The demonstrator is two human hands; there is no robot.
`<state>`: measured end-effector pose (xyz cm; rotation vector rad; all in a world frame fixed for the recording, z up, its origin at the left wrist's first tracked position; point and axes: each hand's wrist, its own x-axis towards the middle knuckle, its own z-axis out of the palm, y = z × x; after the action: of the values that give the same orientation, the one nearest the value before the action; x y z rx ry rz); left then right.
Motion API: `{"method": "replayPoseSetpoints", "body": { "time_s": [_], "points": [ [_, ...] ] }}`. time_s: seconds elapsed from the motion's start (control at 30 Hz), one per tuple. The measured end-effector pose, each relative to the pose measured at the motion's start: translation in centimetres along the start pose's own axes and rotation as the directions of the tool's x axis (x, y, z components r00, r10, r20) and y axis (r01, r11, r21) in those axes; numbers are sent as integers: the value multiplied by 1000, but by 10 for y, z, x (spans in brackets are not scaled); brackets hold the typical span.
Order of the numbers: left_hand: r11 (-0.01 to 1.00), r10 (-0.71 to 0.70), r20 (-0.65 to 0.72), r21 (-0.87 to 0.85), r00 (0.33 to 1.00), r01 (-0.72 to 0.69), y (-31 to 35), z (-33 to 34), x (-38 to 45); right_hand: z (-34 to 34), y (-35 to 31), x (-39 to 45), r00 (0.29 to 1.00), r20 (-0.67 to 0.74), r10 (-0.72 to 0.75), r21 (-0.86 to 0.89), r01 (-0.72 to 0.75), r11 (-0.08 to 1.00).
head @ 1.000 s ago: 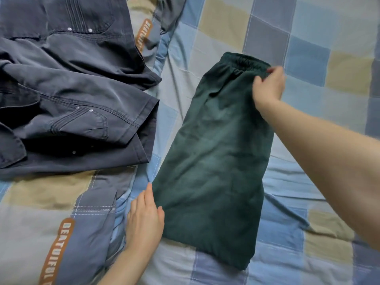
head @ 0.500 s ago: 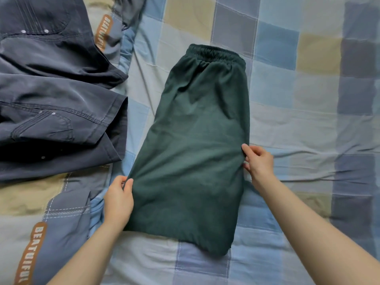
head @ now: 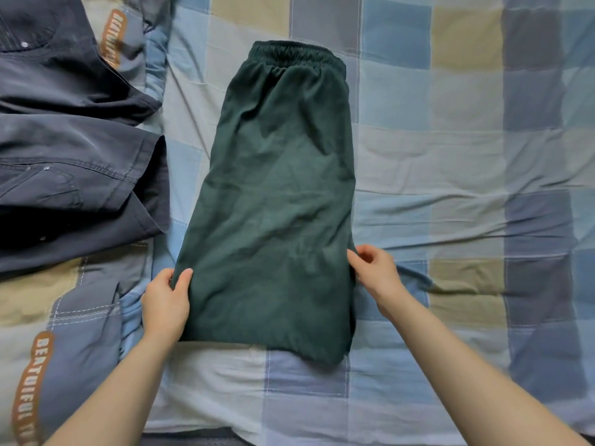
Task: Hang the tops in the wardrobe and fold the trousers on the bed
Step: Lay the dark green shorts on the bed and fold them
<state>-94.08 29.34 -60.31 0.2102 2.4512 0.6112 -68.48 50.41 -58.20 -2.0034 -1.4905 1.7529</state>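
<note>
Navy twill trousers [head: 74,175] lie crumpled at the left of the checked bed [head: 450,156]. Left hand [head: 165,304] pinches the left edge of the soft green trousers [head: 273,204], folded lengthwise, elastic waistband farthest away; right hand [head: 375,272] pinches their right edge.

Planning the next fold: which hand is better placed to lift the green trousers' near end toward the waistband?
Neither clearly: left hand and right hand each pinch an opposite side edge of the green trousers near that end.
</note>
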Motion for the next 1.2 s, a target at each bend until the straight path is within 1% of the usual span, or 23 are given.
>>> {"method": "replayPoseSetpoints", "body": {
  "time_s": [0.07, 0.13, 0.2, 0.23, 0.27, 0.3, 0.33, 0.43, 0.5, 0.53, 0.6, 0.67, 0.73, 0.77, 0.8, 0.87, 0.9, 0.97, 1.03, 1.07, 1.1, 1.13, 1.2],
  "points": [
    [1000, 22, -1, 0, 1000, -22, -1, 1, -1, -17, 10, 7, 986, -168, 2, 117, 18, 993],
    [997, 72, 39, 16, 997, -73, 0, 5, -5, -35, 25, 14, 945, -323, 60, 166, -6, 986],
    [995, 95, 71, 22, 993, -97, 2, 13, -13, -45, 40, 16, 910, -387, 146, 281, -35, 959],
    [996, 80, 72, 18, 994, -82, 2, 16, -15, -46, 45, 16, 900, -383, 207, 383, -49, 923],
    [998, 54, 73, 13, 996, -55, -1, 18, -17, -46, 50, 12, 895, -376, 239, 431, -59, 900],
    [1000, 24, 71, 15, 997, -25, -6, 18, -17, -44, 54, 9, 900, -364, 240, 420, -72, 905],
    [1000, -1, 76, 7, 997, 1, -10, 17, -18, -41, 57, 2, 919, -332, 213, 355, -88, 931],
    [997, -57, 112, -48, 992, 63, -24, 15, -19, -25, 69, -22, 976, -160, 147, 109, -131, 985],
    [995, -59, 144, -75, 988, 70, -28, 12, -23, -14, 77, -28, 987, -101, 122, -25, -125, 992],
    [994, -56, 152, -87, 987, 70, -31, 11, -24, -11, 79, -28, 988, -114, 107, -85, -117, 989],
    [991, -44, 159, -115, 986, 63, -35, 7, -25, -13, 82, -22, 974, -212, 77, -127, -106, 986],
    [990, -39, 143, -132, 989, 58, -37, 4, -24, -25, 85, -23, 960, -280, -10, -96, -18, 995],
    [990, -32, 140, -129, 990, 51, -37, 4, -26, -43, 93, -33, 939, -332, -89, -114, 54, 992],
    [992, -25, 145, -121, 989, 43, -37, 5, -28, -53, 100, -39, 924, -372, -84, -117, 43, 992],
    [993, -28, 150, -108, 988, 45, -34, 5, -32, -62, 107, -44, 907, -420, -36, -97, -6, 995],
    [996, -40, 182, -76, 982, 55, -31, 10, -37, -74, 122, -51, 875, -471, 116, -36, -150, 988],
    [995, -42, 219, -78, 975, 61, -30, 13, -39, -74, 126, -54, 884, -448, 134, -48, -173, 984],
    [994, -40, 282, -91, 959, 69, -27, 14, -41, -61, 125, -63, 953, -300, 41, -132, -84, 988],
    [990, -48, 282, -117, 958, 84, -27, 14, -42, -38, 123, -73, 991, -125, -47, -235, 16, 972],
    [988, -60, 275, -119, 960, 96, -28, 13, -43, -27, 125, -76, 996, -70, -51, -296, 28, 955],
    [987, -68, 269, -121, 961, 104, -28, 11, -44, -19, 130, -76, 998, -46, -37, -324, 20, 946],
    [986, -74, 265, -125, 962, 110, -28, 9, -47, -15, 130, -75, 998, -59, -22, -322, 2, 947],
    [982, -84, 262, -144, 961, 125, -29, 4, -50, -15, 130, -75, 995, -104, -2, -180, -17, 983]
  ]
}}
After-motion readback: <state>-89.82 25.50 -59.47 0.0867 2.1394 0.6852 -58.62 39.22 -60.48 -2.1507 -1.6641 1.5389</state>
